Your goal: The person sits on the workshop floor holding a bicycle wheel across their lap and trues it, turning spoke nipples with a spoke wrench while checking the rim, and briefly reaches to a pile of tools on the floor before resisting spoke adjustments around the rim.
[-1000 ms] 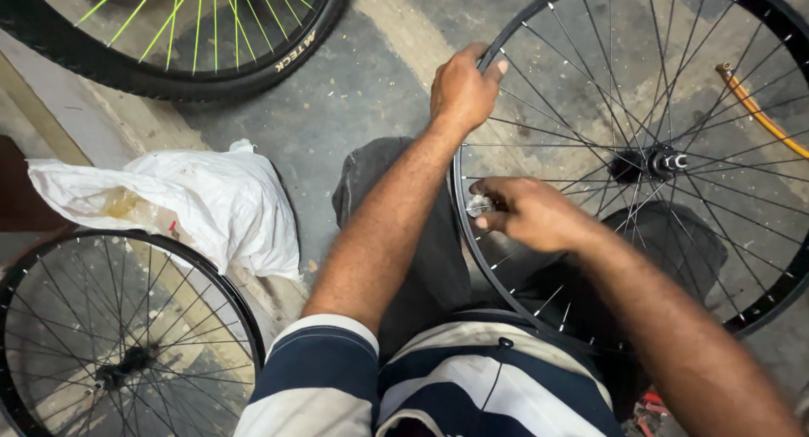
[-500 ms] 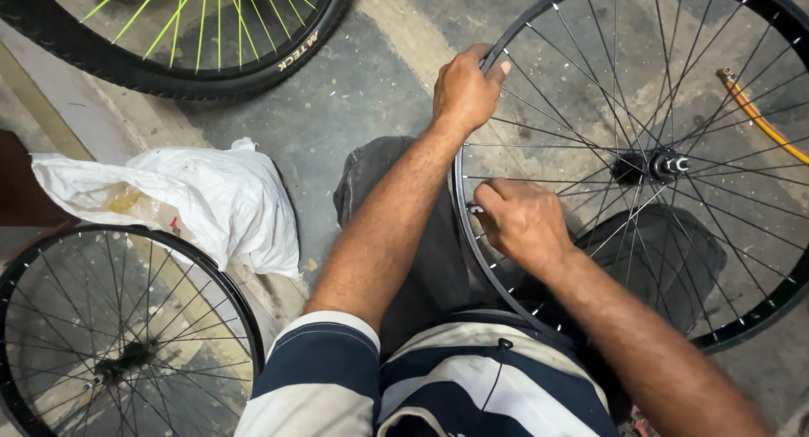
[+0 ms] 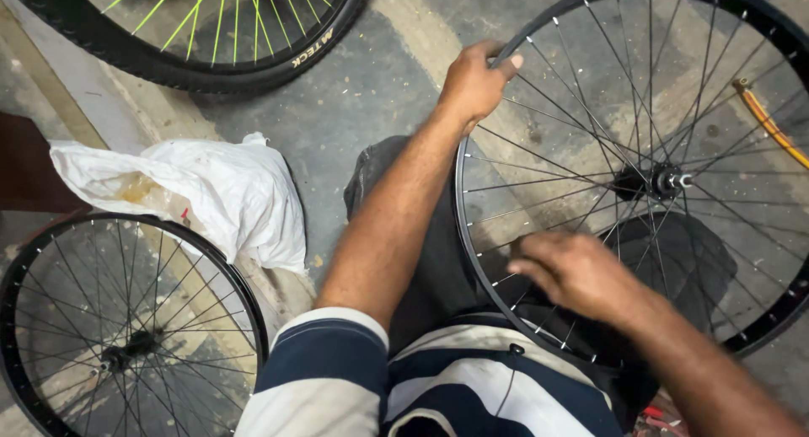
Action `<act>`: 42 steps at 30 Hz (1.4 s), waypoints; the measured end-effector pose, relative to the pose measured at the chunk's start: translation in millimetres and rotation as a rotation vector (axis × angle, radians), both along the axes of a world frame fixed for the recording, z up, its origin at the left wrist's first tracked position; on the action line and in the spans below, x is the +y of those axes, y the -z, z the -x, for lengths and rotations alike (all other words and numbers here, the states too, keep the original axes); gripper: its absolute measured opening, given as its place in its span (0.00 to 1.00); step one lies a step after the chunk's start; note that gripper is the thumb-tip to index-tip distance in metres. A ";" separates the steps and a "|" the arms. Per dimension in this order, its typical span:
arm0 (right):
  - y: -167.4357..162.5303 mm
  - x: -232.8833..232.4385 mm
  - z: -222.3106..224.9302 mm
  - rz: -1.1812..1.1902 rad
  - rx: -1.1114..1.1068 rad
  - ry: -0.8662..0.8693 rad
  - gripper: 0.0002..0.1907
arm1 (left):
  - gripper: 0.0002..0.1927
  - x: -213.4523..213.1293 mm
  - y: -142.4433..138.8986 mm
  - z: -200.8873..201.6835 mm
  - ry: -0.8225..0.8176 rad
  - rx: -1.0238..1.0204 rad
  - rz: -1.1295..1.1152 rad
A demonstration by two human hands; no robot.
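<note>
Left hand (image 3: 474, 83): clenched over the upper-left arc of the bare wheel rim (image 3: 462, 235), fingers curled around the black edge, thumb lying along it.
Right hand (image 3: 580, 273): blurred, hovering over the lower-left spokes (image 3: 548, 134) of the same rim; fingers half bent; whether it pinches anything cannot be told.
Bare wheel rim: black, without a tyre, leaning against the person's lap; it fills the right of the view, with its lower edge across the knee.
Hub (image 3: 661, 182): at the middle of the rim, a short silver axle end pointing right; thin spokes run from it to the rim all round.
Trousers (image 3: 425, 260): dark grey, just left of the rim and partly behind its spokes.
Shirt (image 3: 379, 378): navy and white stripes, just below the rim's lower-left arc.
Orange tube (image 3: 771, 125): slanted, seen through the spokes near the rim's upper-right edge.
White plastic bag (image 3: 202, 188): crumpled on the concrete floor (image 3: 371, 75), well left of the rim.
Second bare wheel (image 3: 126, 336): black, flat on the floor, far left of the rim and below the bag.
Tyred wheel (image 3: 211, 24): black tyre with yellow-green spokes, up and to the left of the rim, cut by the top edge of the view.
</note>
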State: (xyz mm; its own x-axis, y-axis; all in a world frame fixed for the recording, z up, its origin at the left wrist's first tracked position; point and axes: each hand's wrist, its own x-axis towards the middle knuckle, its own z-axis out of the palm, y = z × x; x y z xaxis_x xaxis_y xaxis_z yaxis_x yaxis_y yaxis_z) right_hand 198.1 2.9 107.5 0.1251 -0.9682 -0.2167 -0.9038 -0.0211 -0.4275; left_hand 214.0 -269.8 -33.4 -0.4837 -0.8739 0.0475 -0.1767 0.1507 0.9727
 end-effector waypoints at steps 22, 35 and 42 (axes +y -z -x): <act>31.5 -31.5 -0.8 0.333 -0.202 0.017 0.11 | 0.23 9.5 3.0 -7.0 -0.082 0.009 0.099; 21.5 -39.0 9.6 0.199 -0.365 0.119 0.13 | 0.20 10.7 -9.3 -5.9 -0.068 -0.044 0.118; 24.5 -44.9 7.6 -0.107 -0.257 0.389 0.15 | 0.20 9.3 -6.4 -4.3 -0.060 -0.064 0.101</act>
